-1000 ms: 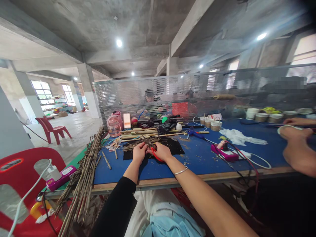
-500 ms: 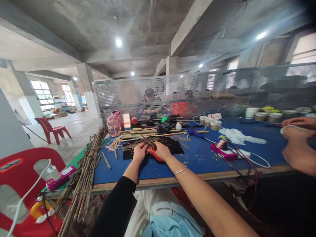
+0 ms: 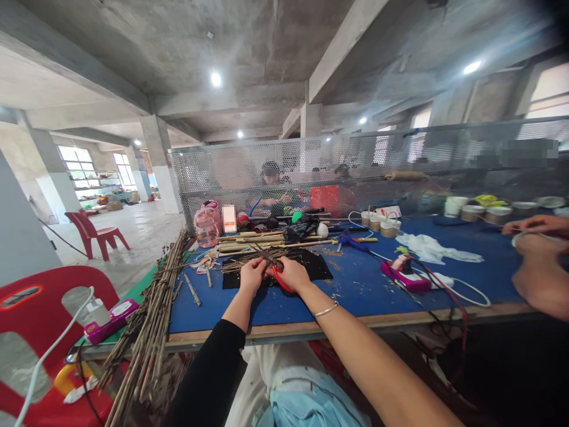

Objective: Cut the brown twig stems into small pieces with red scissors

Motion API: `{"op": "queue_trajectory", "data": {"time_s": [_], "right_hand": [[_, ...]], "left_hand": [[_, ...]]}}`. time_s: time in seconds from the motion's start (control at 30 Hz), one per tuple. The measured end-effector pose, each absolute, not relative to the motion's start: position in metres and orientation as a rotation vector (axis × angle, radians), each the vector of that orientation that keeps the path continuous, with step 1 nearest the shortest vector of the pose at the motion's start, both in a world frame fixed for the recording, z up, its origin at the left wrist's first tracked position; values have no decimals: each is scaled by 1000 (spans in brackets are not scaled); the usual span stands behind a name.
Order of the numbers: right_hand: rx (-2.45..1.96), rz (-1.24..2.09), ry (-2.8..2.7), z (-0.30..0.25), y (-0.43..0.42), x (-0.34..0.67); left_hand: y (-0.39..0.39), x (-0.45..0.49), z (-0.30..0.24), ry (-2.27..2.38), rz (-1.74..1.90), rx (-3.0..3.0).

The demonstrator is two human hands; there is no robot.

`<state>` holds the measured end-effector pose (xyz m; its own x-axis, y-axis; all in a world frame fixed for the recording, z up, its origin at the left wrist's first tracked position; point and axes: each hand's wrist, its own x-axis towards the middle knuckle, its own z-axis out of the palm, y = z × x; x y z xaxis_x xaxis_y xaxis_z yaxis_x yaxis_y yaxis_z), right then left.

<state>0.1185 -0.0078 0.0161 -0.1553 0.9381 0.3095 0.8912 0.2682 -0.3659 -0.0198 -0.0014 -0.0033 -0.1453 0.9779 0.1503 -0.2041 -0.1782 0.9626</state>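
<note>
My right hand (image 3: 294, 274) is closed around a pair of scissors (image 3: 280, 280) with red handles; their dark blades point up and to the left. Close beside it, my left hand (image 3: 251, 276) is pinched shut near the blades. What lies between its fingers is too small to make out. Both hands are over a black cloth (image 3: 319, 265) spread on the blue tabletop (image 3: 200, 320). Thin brown twigs (image 3: 236, 264) lie on that cloth, just beyond my left hand.
A bundle of long sticks (image 3: 153, 332) hangs over the table's left edge. Behind my hands lie thicker poles (image 3: 253, 238) and a blue glue gun (image 3: 353, 241). A purple power strip (image 3: 405, 279) with cables sits at right, near a co-worker's hands (image 3: 540, 255). A perforated metal screen (image 3: 213, 172) stands behind.
The view has shifted very slightly. My hands stay together over the cloth, with the scissors still held in my right hand.
</note>
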Motion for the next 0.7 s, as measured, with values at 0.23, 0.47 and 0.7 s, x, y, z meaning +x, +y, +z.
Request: {"op": "queue_trajectory", "data": {"time_s": [0.23,0.47,0.7], "right_hand": [[-1690,149,-2087,14,-5,118],[-1580,105,-2109,9,-3,119],[-1521,109,-2123,8,-3,119]], "left_hand": [[0,-20,-5,1066,1508,1105],[-3,-19,0,1092,1492,1085],[-6,-19,2,1054,1455,1166]]}}
